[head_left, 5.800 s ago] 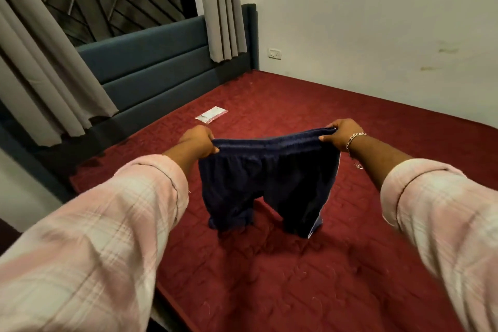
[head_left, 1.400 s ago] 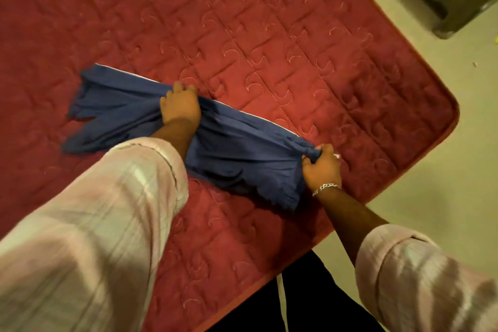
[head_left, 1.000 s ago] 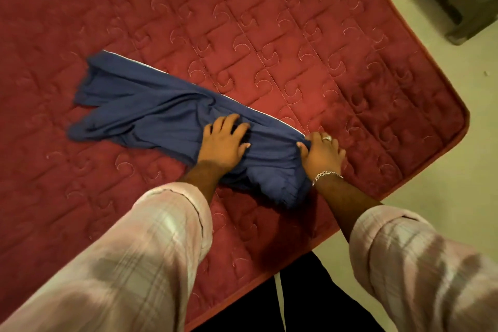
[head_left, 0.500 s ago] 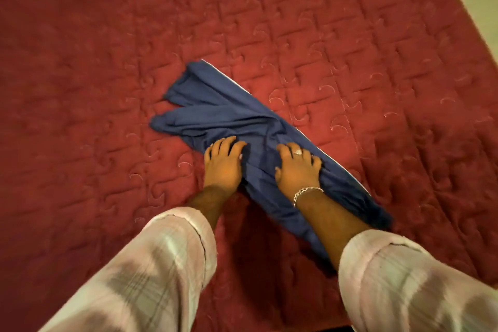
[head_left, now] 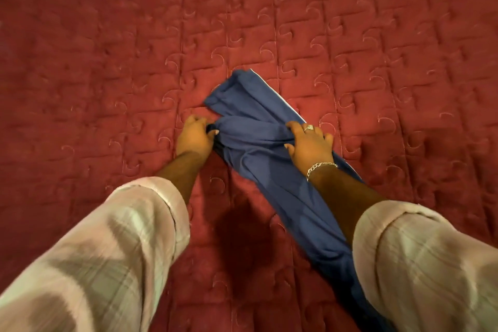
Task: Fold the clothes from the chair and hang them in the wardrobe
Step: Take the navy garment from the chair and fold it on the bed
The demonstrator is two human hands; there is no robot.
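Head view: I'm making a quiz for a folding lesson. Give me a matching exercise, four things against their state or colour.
1. left hand
2. right hand
3. blue shorts
4. mattress

A. red, quilted
B. pressed flat on the cloth
C. pinching the cloth's edge
D. lying crumpled in a long strip

Pairs: 1-C, 2-B, 3-D, 4-A

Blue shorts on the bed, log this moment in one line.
stage: folding | blue shorts: flat, bunched, on red mattress | left hand: pinching edge | right hand: pressing down
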